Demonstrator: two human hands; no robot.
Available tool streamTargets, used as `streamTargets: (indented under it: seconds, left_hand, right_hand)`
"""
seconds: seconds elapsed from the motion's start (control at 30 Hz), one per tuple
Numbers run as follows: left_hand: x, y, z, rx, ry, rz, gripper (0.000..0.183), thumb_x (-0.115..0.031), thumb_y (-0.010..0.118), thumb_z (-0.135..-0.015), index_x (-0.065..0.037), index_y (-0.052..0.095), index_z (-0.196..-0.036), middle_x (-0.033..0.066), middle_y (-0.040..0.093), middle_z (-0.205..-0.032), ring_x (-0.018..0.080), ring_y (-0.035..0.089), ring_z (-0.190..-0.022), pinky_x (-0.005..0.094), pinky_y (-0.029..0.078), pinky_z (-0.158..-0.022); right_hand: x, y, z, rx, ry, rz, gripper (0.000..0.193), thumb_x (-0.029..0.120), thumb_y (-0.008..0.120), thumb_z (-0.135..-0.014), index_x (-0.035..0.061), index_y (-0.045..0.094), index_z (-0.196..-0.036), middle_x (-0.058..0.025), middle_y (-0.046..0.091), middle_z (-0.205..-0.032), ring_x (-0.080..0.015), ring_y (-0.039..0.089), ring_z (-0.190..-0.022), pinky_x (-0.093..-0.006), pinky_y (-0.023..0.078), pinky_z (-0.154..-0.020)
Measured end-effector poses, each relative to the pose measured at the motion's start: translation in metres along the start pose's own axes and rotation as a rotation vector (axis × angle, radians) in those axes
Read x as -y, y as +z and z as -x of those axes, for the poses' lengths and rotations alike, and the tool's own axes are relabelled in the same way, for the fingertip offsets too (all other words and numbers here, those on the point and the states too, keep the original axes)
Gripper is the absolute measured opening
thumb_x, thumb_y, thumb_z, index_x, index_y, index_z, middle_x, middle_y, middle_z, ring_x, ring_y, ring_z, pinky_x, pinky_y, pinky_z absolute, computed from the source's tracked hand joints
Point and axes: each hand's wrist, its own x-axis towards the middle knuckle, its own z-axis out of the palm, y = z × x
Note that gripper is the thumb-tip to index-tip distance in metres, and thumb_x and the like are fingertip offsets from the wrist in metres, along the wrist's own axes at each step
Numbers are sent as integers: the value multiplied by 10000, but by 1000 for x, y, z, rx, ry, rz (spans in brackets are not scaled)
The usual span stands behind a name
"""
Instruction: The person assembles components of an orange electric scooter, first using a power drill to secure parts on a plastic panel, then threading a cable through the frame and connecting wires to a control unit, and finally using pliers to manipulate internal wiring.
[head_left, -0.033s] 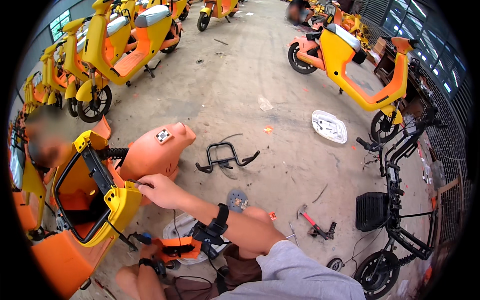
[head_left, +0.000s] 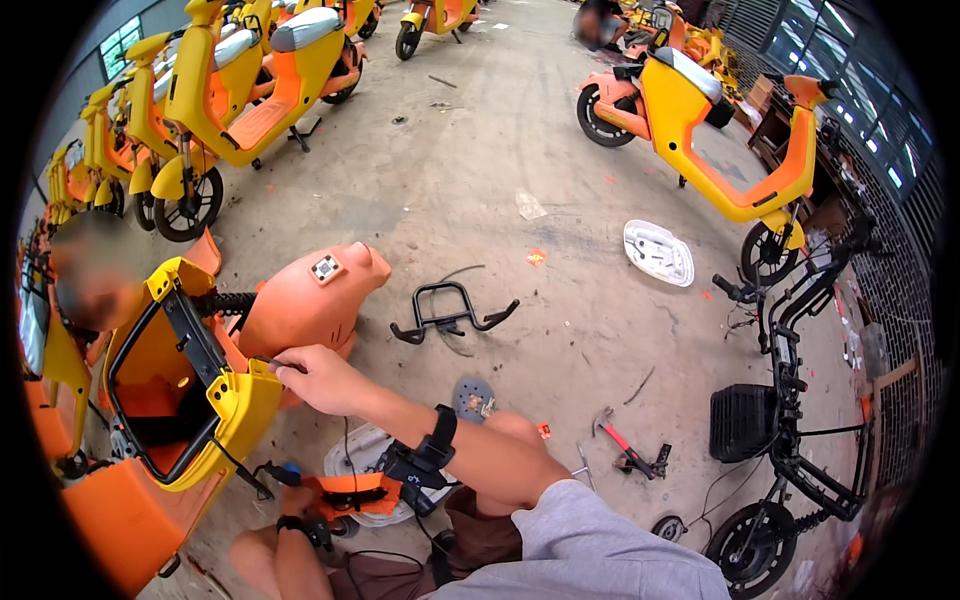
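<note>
To my left stands a partly stripped scooter body with a yellow shell (head_left: pixel 245 410) and an open bay framed in black. My right hand (head_left: pixel 325 380) reaches to the shell's near corner, its fingers pinched on a small dark piece (head_left: pixel 268 362) whose kind I cannot make out. Lower down, my left hand (head_left: pixel 297 500) is closed around a black and blue object (head_left: pixel 285 470), partly hidden by the fingers. Beside that hand is an orange plastic part (head_left: pixel 350 497) with black fittings. A white tray-like shell (head_left: pixel 355 450) lies behind it.
An orange fender-like cover (head_left: pixel 310 295) and a black tubular rack (head_left: pixel 440 308) lie ahead. A red-handled hammer (head_left: pixel 622 440) is on the floor to the right. A bare black scooter frame (head_left: pixel 788 370) stands farther right. Whole scooters (head_left: pixel 250 110) line the left; another person (head_left: pixel 95 270) is close by.
</note>
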Motion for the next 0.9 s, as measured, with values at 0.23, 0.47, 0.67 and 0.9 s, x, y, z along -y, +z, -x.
streamTargets:
  seconds: [0.23, 0.47, 0.67, 0.9]
  left_hand:
    - [106, 9, -52, -332, 143, 205, 233, -103, 705, -746, -15, 654, -955, 92, 672, -838, 258, 658, -791, 372, 539, -709]
    - [41, 4, -41, -240, 492, -80, 239, -275, 692, -800, -53, 604, -823, 94, 633, -716, 244, 600, -646, 401, 494, -595]
    - [-52, -34, 31, 35, -203, -36, 57, -84, 608, -778, -46, 596, -818, 171, 638, -744, 310, 656, -688, 431, 502, -563]
    - [-52, -35, 27, 239, -20, 471, 253, -32, 634, -807, -31, 613, -1059, 88, 661, -775, 196, 668, -704, 359, 541, -562]
  right_hand:
    - [0, 14, -11, 4, -66, -116, 282, 157, 538, -952, -55, 648, -1102, -117, 707, -955, -151, 645, -894, -304, 501, -796]
    - [7, -22, -2, -83, 145, -192, 284, 154, 547, -950, -63, 669, -1087, -54, 698, -887, -94, 614, -814, -261, 499, -729]
    - [24, -18, 1, -21, 162, -208, 301, 161, 542, -948, -75, 674, -1079, 6, 599, -782, -62, 498, -702, -239, 435, -640]
    - [24, -27, 2, -61, 172, -151, 299, 171, 556, -945, -62, 677, -1088, -8, 622, -800, -66, 509, -721, -238, 438, -655]
